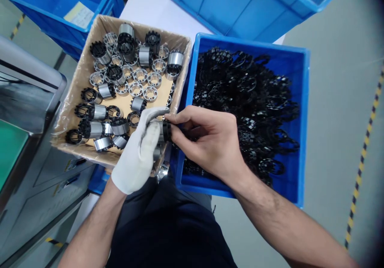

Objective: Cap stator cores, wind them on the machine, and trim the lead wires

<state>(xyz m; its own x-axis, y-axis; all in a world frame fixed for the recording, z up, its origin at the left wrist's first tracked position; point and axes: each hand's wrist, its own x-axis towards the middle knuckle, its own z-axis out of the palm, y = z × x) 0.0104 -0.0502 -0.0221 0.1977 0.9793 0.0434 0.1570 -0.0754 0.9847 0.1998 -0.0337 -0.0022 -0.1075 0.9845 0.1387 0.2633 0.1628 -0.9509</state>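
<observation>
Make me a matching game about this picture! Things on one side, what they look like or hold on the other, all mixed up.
1. left hand
2. right hand
3. cardboard box
4. blue bin

a. full of loose rings
b. wears a white glove, grips a metal part
c. bare, pinching a black ring
d. holds silver cylinders

Pairs: 1-b, 2-c, 3-d, 4-a

1 head camera, steeply downward (close)
</observation>
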